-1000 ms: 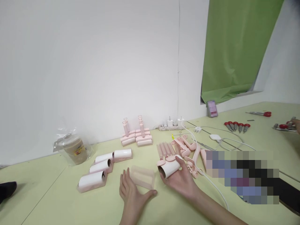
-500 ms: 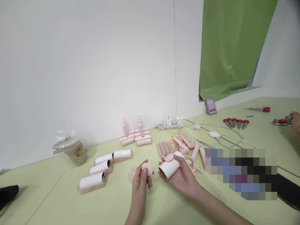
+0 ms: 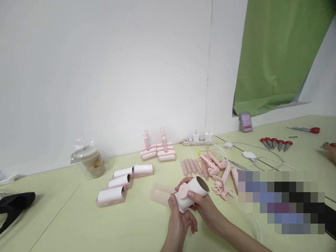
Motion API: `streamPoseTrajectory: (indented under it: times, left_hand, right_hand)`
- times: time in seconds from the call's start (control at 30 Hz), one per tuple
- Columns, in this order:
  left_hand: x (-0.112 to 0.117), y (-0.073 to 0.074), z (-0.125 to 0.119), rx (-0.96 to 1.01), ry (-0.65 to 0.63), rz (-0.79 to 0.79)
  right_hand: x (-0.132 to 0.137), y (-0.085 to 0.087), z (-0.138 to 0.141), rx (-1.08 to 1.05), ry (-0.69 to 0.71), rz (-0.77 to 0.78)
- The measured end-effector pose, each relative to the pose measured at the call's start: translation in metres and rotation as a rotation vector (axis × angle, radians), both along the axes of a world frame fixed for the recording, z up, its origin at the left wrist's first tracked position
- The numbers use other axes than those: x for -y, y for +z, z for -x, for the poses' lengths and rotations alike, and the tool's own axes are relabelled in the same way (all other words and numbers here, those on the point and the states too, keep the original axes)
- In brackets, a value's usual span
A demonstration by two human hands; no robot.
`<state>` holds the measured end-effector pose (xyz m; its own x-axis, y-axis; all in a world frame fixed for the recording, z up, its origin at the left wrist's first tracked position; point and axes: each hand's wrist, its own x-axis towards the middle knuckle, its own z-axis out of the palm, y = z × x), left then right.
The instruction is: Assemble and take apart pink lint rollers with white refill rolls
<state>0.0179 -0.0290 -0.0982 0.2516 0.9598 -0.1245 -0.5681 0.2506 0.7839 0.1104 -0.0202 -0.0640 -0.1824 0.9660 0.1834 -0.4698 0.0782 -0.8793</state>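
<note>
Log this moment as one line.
right hand: gripping white tube | left hand: touching tube's end | pink disc: against tube's side | translucent tray: on table

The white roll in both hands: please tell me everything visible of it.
The white roll is a smooth, slightly shiny cylinder with a pale pink disc on its side and another pink part below. It tilts over the table, its hollow brown end up and rightward. The left hand, partly covering its other end, and the right hand both hold it.

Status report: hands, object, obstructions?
Right hand holds glossy white hollow cylinder with pink disc. Left hand touches its left end. Pale translucent tray partly hidden beyond.
</note>
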Motion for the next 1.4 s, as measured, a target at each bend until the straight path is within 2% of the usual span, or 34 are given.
streamPoseTrajectory:
  times: [0.07,0.17,0.3,0.43,0.53,0.63,0.7,0.77,0.87,0.97,1.13,1.4]
  left_hand:
    - [0.002,0.008,0.004,0.041,-0.046,0.015]
    - [0.002,0.015,0.006,0.104,-0.033,0.018]
    - [0.0,0.016,0.004,0.102,-0.027,0.004]
    - [0.004,0.02,0.002,0.092,0.009,-0.023]
    - [0.006,0.023,0.003,0.07,0.099,-0.003]
    - [0.006,0.025,0.006,0.061,0.149,0.053]
    - [0.005,0.027,0.008,0.08,0.152,0.1]
    - [0.005,0.029,0.011,0.1,0.139,0.131]
    - [0.004,0.031,0.013,0.103,0.129,0.128]
    - [0.002,0.028,0.013,0.087,0.157,0.099]
    - [-0.001,0.02,0.01,0.075,0.244,0.061]
    - [0.005,0.031,0.015,0.076,0.168,0.084]
  right_hand:
    - [-0.001,0.003,0.002,0.011,0.008,0.047]
    - [-0.001,0.008,0.006,-0.021,0.026,0.142]
    - [0.002,0.009,0.011,-0.072,0.033,0.224]
    - [0.004,0.004,0.016,-0.019,0.034,0.274]
    - [0.0,0.011,0.008,-0.055,-0.043,0.148]
    - [-0.01,0.025,-0.012,-0.106,-0.269,-0.027]
    - [-0.016,0.031,-0.026,-0.036,-0.431,-0.099]
    - [-0.019,0.032,-0.034,0.108,-0.512,-0.163]
    - [-0.014,0.028,-0.033,0.295,-0.458,-0.282]
    - [-0.007,0.026,-0.027,0.393,-0.37,-0.351]
    - [-0.004,0.024,-0.028,0.413,-0.409,-0.406]
    - [-0.004,0.024,-0.03,0.619,-0.358,-0.454]
